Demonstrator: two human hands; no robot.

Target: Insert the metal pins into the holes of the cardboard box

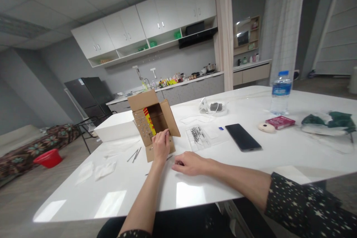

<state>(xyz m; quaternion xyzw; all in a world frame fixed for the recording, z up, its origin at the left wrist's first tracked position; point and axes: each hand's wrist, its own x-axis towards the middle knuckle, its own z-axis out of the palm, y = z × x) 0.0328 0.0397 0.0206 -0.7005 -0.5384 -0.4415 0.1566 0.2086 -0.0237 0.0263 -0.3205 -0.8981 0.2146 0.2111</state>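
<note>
A cardboard box (143,126) stands with its flaps spread and its opening towards me; yellow and red tape shows on its inside. At the mouth of the box is my left hand (161,145), its fingers closed in a pinch; what they hold, if anything, is hidden. My right hand (191,163) rests on the white table with curled fingers, and I cannot make out anything in them. A thin metal piece (169,157) lies between the two hands. Left of the box are a few thin metal rods (135,155). A clear bag of small metal pieces (198,136) lies beyond my right hand.
Right of the bag lies a black phone (242,137). Farther right are a maroon small box (280,122), a water bottle (281,93) and dark green cloth (330,121). A white box (115,126) stands behind the cardboard box; crumpled tissues (104,170) lie at the left.
</note>
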